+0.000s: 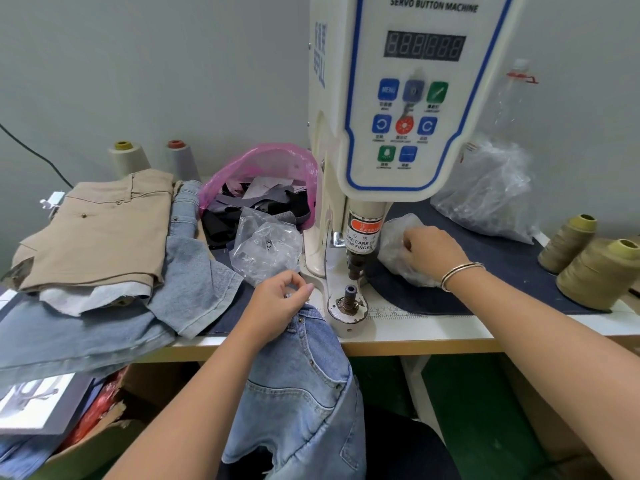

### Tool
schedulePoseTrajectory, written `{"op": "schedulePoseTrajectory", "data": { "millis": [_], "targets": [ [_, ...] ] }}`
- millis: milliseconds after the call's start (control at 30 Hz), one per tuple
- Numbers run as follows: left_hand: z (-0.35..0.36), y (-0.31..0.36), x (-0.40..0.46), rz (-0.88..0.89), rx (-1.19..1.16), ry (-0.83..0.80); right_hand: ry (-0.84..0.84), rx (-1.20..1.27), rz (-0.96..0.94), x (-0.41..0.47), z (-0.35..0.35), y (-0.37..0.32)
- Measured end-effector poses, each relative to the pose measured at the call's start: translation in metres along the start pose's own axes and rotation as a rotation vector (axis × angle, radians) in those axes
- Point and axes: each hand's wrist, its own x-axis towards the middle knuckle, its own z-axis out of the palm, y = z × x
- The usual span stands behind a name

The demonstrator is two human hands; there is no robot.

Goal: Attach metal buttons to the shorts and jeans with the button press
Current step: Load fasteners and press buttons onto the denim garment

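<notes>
Your left hand [280,299] pinches jeans [304,375] waistband, 9 o'clock of button press [349,299] | your right hand [427,252], 3 o'clock, fingers curled into plastic bag [394,251].

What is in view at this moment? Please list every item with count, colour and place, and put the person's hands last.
button press: 1, white with blue trim, centre of table
lower die: 1, dark metal, under the press head
jeans: 1, light blue, hanging off the table's front edge
denim pile: count unclear, light blue, left
shorts: 1, tan, on the denim pile
pink bag: 1, holds fabric scraps, left of press
clear bags: 3, one left of press, two right
thread cones: 4, two olive far right, two pale at back left
table: 1, white
left hand: pinches the jeans waistband
right hand: reaches into a clear bag
</notes>
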Motion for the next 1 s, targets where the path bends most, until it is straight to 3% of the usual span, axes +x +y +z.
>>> {"op": "schedulePoseTrajectory", "data": {
  "millis": [67, 133, 233, 333, 433, 633, 833, 1000],
  "targets": [
    [0.0, 0.0, 0.0, 0.001, 0.005, 0.001, 0.159, 0.001, -0.047, 0.006, 0.01, 0.015],
    [0.0, -0.001, 0.001, 0.003, 0.006, 0.004, 0.187, -0.047, -0.056, 0.009, 0.017, 0.023],
    [0.0, -0.002, 0.0, 0.003, 0.008, 0.0, 0.101, -0.125, -0.037, 0.017, 0.021, 0.018],
    [0.001, 0.0, 0.0, 0.001, -0.003, 0.002, -0.135, -0.115, 0.106, 0.022, 0.006, -0.006],
    [0.001, 0.0, 0.0, -0.006, -0.008, -0.001, -0.213, -0.133, 0.172, 0.025, 0.0, -0.023],
    [0.0, 0.001, -0.001, 0.0, -0.024, -0.002, 0.025, -0.245, 0.047, 0.02, 0.011, -0.022],
    [-0.001, 0.001, 0.0, -0.01, -0.015, 0.003, -0.126, -0.243, 0.06, 0.019, 0.005, -0.021],
    [0.0, 0.0, 0.0, -0.002, -0.02, 0.007, 0.121, -0.118, 0.049, 0.023, 0.014, 0.005]
  ]
}}
